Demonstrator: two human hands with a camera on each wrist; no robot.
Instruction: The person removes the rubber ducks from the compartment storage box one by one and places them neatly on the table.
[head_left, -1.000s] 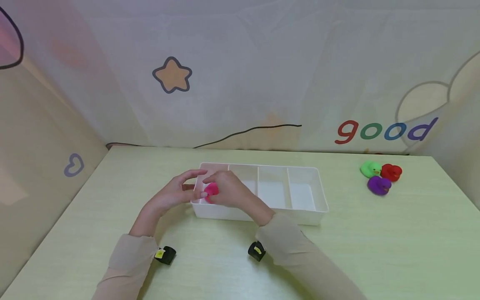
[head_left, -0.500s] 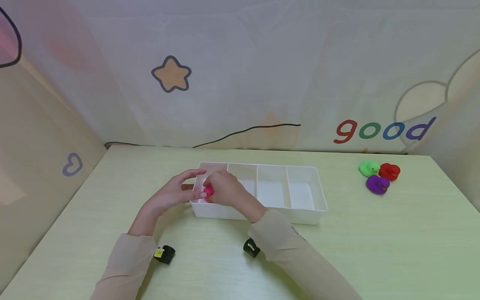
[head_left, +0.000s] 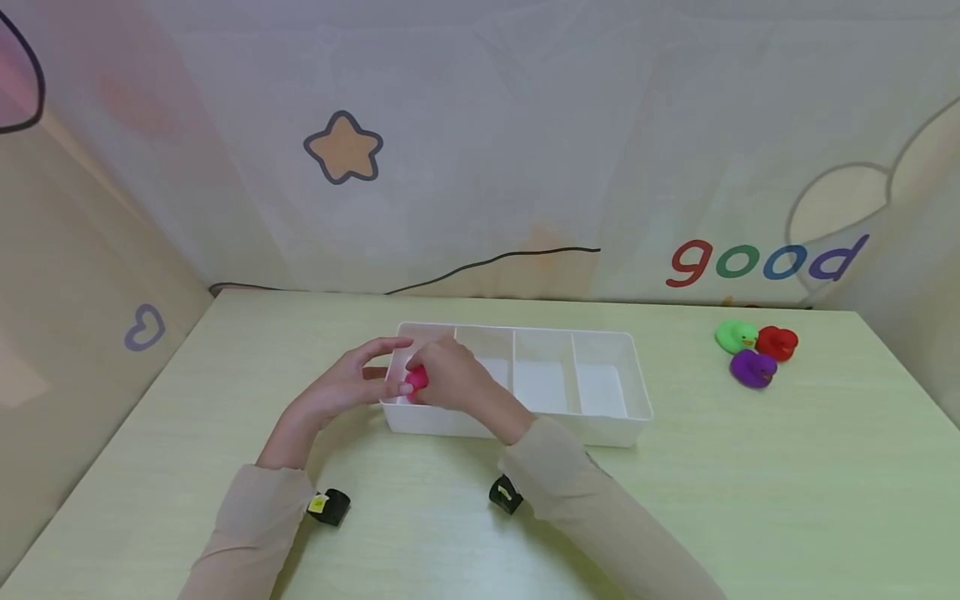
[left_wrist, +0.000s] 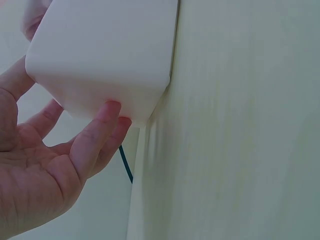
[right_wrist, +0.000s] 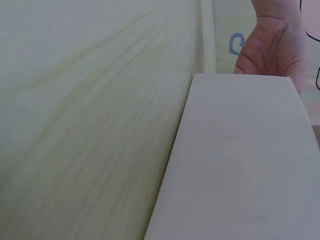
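Observation:
A white divided box (head_left: pixel 543 379) with a row of compartments stands mid-table. My right hand (head_left: pixel 453 375) reaches into its leftmost compartment and holds a pink toy duck (head_left: pixel 417 380), which the fingers partly hide. At the left end of the box, my left hand (head_left: pixel 348 383) steadies it, its thumb over the front rim beside the duck and its index finger at the back. In the left wrist view, fingertips of the left hand (left_wrist: pixel 95 135) press on the end wall of the box (left_wrist: pixel 105 45). The right wrist view shows the long front wall (right_wrist: pixel 245 155); the duck is hidden there.
Green (head_left: pixel 737 337), red (head_left: pixel 777 343) and purple (head_left: pixel 753 368) toy ducks sit close together at the right rear of the pale table (head_left: pixel 420 533). A printed cloth backdrop (head_left: pixel 480 150) rises behind the table. Black wrist cameras (head_left: pixel 328 507) hang by both sleeves.
My right hand and forearm have shifted slightly left with the pink duck, most of it in the first half second. The left hand keeps its place on the box.

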